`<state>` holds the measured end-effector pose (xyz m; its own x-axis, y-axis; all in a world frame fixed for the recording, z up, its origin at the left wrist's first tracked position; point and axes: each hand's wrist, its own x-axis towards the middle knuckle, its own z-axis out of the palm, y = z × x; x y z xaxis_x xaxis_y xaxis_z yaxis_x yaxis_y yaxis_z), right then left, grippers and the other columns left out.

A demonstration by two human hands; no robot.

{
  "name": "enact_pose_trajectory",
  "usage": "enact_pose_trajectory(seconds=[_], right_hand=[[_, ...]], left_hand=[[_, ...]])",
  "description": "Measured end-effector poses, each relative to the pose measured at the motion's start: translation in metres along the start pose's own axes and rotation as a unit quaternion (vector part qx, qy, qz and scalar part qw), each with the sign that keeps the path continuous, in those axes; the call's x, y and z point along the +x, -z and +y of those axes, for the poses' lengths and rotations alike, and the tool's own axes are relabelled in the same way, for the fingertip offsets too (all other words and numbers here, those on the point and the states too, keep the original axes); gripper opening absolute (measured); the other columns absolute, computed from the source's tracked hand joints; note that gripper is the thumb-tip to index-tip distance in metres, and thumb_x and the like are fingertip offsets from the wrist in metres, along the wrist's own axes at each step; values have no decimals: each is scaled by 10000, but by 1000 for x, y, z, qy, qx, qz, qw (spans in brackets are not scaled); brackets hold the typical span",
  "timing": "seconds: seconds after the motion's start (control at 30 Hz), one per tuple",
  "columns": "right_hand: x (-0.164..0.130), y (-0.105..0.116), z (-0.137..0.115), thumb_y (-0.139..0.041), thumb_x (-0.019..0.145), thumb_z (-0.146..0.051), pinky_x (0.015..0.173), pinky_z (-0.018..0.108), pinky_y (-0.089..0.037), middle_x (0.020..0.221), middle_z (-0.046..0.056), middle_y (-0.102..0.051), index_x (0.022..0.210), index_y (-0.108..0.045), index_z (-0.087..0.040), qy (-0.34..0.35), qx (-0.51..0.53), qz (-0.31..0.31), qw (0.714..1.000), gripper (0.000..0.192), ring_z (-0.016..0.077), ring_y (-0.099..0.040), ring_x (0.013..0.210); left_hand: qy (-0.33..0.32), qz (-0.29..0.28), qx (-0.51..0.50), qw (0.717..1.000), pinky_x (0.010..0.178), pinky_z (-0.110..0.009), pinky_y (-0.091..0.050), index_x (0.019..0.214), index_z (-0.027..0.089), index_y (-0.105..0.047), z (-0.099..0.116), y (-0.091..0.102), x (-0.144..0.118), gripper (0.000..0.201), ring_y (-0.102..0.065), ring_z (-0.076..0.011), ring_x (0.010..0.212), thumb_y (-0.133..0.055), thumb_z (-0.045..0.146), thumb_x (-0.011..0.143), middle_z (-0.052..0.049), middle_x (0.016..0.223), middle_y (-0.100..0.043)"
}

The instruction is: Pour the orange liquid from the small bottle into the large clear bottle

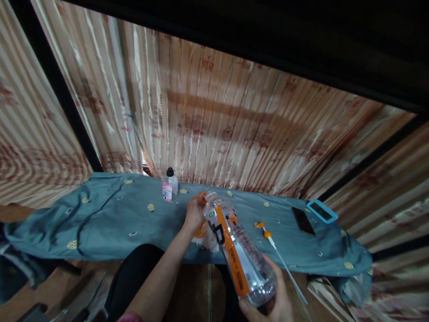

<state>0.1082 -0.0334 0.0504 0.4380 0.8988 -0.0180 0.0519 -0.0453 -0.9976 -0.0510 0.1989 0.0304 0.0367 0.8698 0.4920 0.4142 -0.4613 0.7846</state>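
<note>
A large clear plastic bottle (239, 246) with an orange and silver label is tilted in front of me, its neck up and to the left. My right hand (275, 297) is closed around its base. At the neck, my left hand (195, 211) is closed on a small orange cap (203, 198) beside the bottle's mouth; its fingertips are partly hidden. Behind the bottle lies an orange and white item (204, 236), mostly covered. Right of the bottle rests a pump dispenser top (267, 234) with an orange head and long pale tube, which reaches past the cloth's front edge.
A small clear bottle (170, 187) with a black cap stands toward the back left. On the right lie a dark phone (303, 221) and a blue-framed device (321, 211). Blue-green cloth (110, 219) covers the narrow surface. Patterned curtains (208, 112) and dark bars surround it.
</note>
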Motion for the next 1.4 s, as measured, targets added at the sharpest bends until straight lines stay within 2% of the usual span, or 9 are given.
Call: enact_pose_trajectory(seconds=[0.23, 0.4, 0.67, 0.93, 1.27, 1.4], right_hand=[[1, 2, 3, -816, 580, -346, 952, 296, -499, 1213, 52, -724, 1338, -446, -236, 22, -3, -4, 1000, 851, 233, -687, 1097], [1, 3, 4, -807, 598, -301, 905, 286, -539, 1195, 35, -743, 1346, -466, -252, 30, 9, -9, 999, 823, 218, -718, 1045], [3, 8, 5, -865, 592, -314, 903, 328, -553, 1203, 69, -758, 1337, -514, -238, 41, -7, -12, 999, 827, 269, -725, 1086], [1, 1, 4, -818, 604, -330, 942, 203, -505, 1196, 10, -729, 1334, -436, -245, 34, 18, -14, 999, 828, 161, -708, 1071], [0, -4, 0, -796, 587, -339, 948, 269, -508, 1189, 31, -722, 1301, -438, -258, 20, 23, 9, 999, 803, 209, -695, 1074], [-1, -4, -2, -804, 576, -360, 972, 253, -472, 1200, 20, -706, 1313, -443, -255, 7, 11, 14, 1000, 827, 198, -675, 1090]], left_hand=[[0, 0, 15, 1000, 878, -364, -589, 1000, 182, -761, -1, -1, 1, 196, -761, -269, 954, -630, 283, 895, -115, 1038, -808], [-15, 7, 11, 1000, 874, -353, -592, 970, 195, -758, -3, -2, 1, 170, -755, -261, 946, -643, 298, 899, -106, 1007, -804], [-14, 6, 7, 1000, 876, -374, -596, 968, 196, -750, -5, -2, 2, 149, -760, -275, 938, -667, 271, 870, -108, 990, -801], [-6, 1, 6, 1000, 875, -361, -590, 984, 183, -762, 1, 0, 2, 181, -762, -274, 967, -650, 295, 896, -120, 1045, -810], [4, 2, 13, 1000, 854, -351, -587, 968, 184, -764, 3, 0, 1, 156, -767, -266, 938, -651, 196, 861, -108, 1006, -810], [1, 8, 13, 1000, 843, -340, -589, 948, 186, -766, 2, -1, 1, 138, -769, -257, 919, -664, 198, 855, -99, 991, -813]])
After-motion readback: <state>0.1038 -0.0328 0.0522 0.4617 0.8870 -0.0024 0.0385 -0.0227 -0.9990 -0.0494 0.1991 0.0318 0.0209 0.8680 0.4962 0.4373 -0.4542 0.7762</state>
